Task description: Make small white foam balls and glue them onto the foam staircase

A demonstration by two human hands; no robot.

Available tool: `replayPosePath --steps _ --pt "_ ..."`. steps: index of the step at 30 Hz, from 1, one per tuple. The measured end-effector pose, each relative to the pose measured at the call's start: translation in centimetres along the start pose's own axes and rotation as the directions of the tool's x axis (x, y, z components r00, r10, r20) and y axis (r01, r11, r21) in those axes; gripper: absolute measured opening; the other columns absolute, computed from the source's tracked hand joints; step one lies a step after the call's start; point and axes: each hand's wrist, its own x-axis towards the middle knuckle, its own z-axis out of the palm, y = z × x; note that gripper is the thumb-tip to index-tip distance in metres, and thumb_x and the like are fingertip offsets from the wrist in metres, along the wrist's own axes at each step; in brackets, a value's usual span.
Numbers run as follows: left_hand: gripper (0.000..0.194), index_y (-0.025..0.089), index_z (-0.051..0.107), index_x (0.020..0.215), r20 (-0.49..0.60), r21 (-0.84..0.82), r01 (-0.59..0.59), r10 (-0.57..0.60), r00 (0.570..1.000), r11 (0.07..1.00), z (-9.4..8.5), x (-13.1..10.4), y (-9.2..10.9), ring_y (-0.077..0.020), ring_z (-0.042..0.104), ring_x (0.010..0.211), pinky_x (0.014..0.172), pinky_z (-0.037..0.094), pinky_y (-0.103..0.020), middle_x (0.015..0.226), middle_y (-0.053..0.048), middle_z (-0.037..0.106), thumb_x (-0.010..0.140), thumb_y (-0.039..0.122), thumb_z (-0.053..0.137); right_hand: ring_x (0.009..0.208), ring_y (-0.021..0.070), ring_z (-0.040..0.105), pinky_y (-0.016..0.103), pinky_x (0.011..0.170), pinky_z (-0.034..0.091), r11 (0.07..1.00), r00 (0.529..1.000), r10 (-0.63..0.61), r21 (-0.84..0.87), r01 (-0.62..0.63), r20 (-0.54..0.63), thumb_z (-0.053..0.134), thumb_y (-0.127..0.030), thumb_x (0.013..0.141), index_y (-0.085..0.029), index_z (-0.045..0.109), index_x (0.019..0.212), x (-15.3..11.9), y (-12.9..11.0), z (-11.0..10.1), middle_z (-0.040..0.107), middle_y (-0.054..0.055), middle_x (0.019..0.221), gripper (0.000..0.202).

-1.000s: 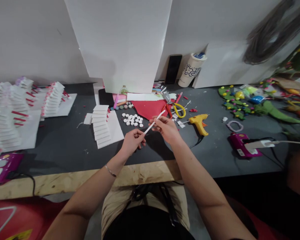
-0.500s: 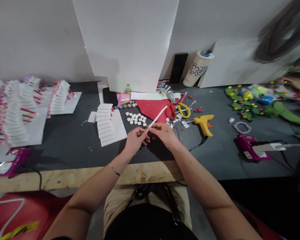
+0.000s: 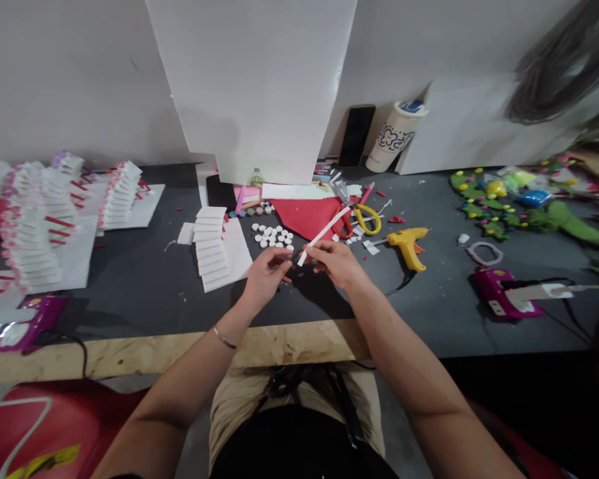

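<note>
My right hand [image 3: 337, 263] pinches a narrow white strip [image 3: 324, 233] near its lower end; the strip slants up and to the right over a red sheet [image 3: 299, 214]. Just left of the strip is my left hand [image 3: 267, 276], its thumb and fingers apart and nothing visible between them. Several white round pieces [image 3: 269, 235] lie beyond my left hand. A stack of overlapping white strips [image 3: 211, 249] rests on a white card to the left. Scissors [image 3: 367, 219] with red and yellow handles lie behind my right hand.
A yellow glue gun [image 3: 408, 247] lies right of my right hand. Against the wall stand a patterned cup [image 3: 390, 141] and a dark phone [image 3: 357, 136]. Purple power strips [image 3: 502, 296] sit at both sides. White layered models [image 3: 34, 233] fill the far left.
My left hand has let go of the white strip and moved slightly left. My right hand has shifted a little to the right with the strip, whose lower end now shows.
</note>
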Motion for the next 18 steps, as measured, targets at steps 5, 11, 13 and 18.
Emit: replayPosePath --steps 5,11,13,18 --pt "0.006 0.02 0.07 0.088 0.125 0.154 -0.305 0.287 0.95 0.94 -0.15 0.2 -0.08 -0.0137 0.062 0.08 0.059 0.055 -0.024 0.098 -0.005 0.061 0.085 0.022 0.064 0.061 0.014 0.067 0.018 0.043 0.043 1.0 0.999 0.019 -0.017 -0.018 0.047 0.081 -0.046 0.056 -0.019 0.07 0.067 -0.16 0.09 0.24 0.069 0.001 0.062 0.031" --pt "0.01 0.02 0.068 0.088 0.263 0.401 -0.481 0.405 0.876 0.78 -0.68 0.54 0.38 -0.0156 0.062 0.085 0.075 0.052 -0.029 0.089 -0.004 0.065 0.09 0.016 0.058 0.064 0.0156 0.068 0.02 0.046 0.047 0.998 0.998 -0.005 -0.059 0.009 0.057 0.079 -0.046 0.059 -0.019 0.07 0.067 -0.17 0.26 0.23 0.069 0.001 0.062 0.03" --pt "0.01 0.02 0.066 0.088 0.29 0.435 -0.488 0.396 0.871 0.757 -0.79 0.53 0.52 -0.0158 0.063 0.085 0.078 0.052 -0.03 0.088 -0.005 0.066 0.091 0.017 0.057 0.065 0.0163 0.068 0.022 0.05 0.051 0.998 0.998 -0.018 -0.062 0.021 0.053 0.08 -0.047 0.059 -0.019 0.07 0.068 -0.17 0.38 0.37 0.069 0.001 0.063 0.03" --pt "0.008 0.02 0.064 0.085 0.213 0.458 -0.4 0.338 0.917 0.794 -0.61 0.17 0.47 -0.0141 0.063 0.079 0.069 0.05 -0.025 0.087 -0.003 0.068 0.087 0.014 0.059 0.067 0.017 0.067 0.029 0.06 0.057 0.993 0.995 -0.09 -0.075 0.093 0.047 0.079 -0.048 0.06 -0.021 0.071 0.073 -0.44 0.62 1.01 0.072 0.001 0.07 0.031"
